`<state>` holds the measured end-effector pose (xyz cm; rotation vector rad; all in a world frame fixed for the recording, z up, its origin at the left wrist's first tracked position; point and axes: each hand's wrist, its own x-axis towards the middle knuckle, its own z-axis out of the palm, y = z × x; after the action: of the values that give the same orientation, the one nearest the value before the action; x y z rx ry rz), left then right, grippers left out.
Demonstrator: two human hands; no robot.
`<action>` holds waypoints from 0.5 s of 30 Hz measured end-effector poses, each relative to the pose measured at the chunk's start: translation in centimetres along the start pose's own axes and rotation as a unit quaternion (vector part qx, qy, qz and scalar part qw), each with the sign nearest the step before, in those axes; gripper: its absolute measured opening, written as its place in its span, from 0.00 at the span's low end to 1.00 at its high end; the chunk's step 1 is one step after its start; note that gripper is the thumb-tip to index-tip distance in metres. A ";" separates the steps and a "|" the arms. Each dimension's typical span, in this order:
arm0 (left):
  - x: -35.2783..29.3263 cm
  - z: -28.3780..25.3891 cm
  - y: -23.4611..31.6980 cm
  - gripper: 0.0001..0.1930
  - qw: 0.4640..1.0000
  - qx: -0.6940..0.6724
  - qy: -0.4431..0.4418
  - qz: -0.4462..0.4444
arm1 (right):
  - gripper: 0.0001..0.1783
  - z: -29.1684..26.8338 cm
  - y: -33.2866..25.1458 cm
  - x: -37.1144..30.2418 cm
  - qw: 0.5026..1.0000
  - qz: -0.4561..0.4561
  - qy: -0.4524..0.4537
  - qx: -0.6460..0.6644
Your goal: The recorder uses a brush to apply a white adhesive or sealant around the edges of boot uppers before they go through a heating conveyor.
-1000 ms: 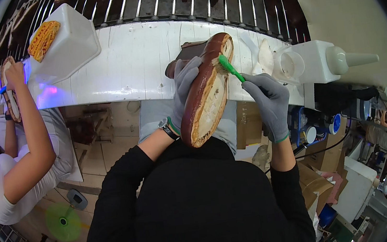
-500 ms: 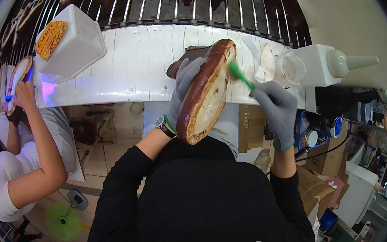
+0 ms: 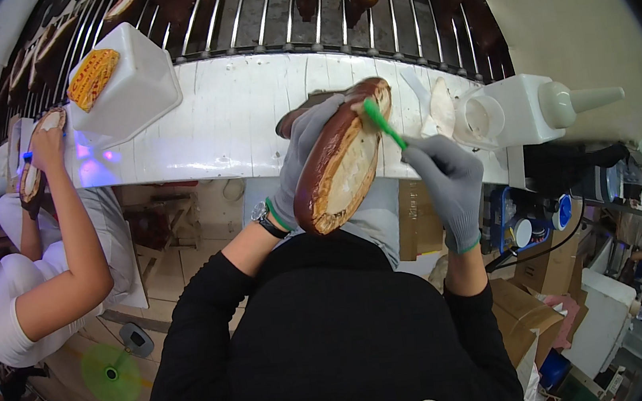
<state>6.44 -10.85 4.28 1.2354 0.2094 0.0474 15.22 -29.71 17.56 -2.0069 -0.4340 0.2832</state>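
A brown shoe upper (image 3: 343, 174) is tilted over the white bench's near edge, its pale underside turned up and no outsole on it. My left hand (image 3: 305, 148), in a grey glove, is closed around the shoe's left side; some fingers are hidden behind it. Between the gloved fingers of my right hand (image 3: 449, 183) is a green-handled brush (image 3: 385, 124). Its head lies over the rim at the shoe's far end and seems to touch it. The dark shaft of the shoe (image 3: 297, 120) sticks out behind my left hand.
A white bench (image 3: 220, 93) runs across, with a conveyor of metal rods (image 3: 258, 16) carrying more shoes behind it. A white container (image 3: 131, 87) stands left; a clear cup (image 3: 482, 118) and a white bottle (image 3: 525, 103) lie right. At far left, a co-worker's hand (image 3: 49, 150) works on another shoe.
The brush has moved left, from the right rim of the shoe to the upper part of its far end. My right hand has shifted slightly left with it. Shoes on the conveyor have shifted left.
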 end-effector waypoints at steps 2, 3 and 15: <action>-0.2 0.0 1.8 0.44 0.999 0.017 -0.033 -0.006 | 0.07 -0.3 -0.8 -0.8 0.996 -0.071 -0.045 0.012; -0.4 0.0 2.8 0.44 0.998 0.026 -0.049 -0.009 | 0.07 -0.5 -1.4 -1.3 0.993 -0.099 -0.060 0.012; 3.0 -0.8 11.2 0.44 0.950 0.169 -0.232 0.120 | 0.14 -2.1 -4.8 0.8 0.959 -0.262 -0.079 -0.070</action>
<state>10.13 -5.96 14.11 1.5717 -0.3592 -0.0729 15.87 -29.05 22.79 -1.9285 -1.0881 0.0810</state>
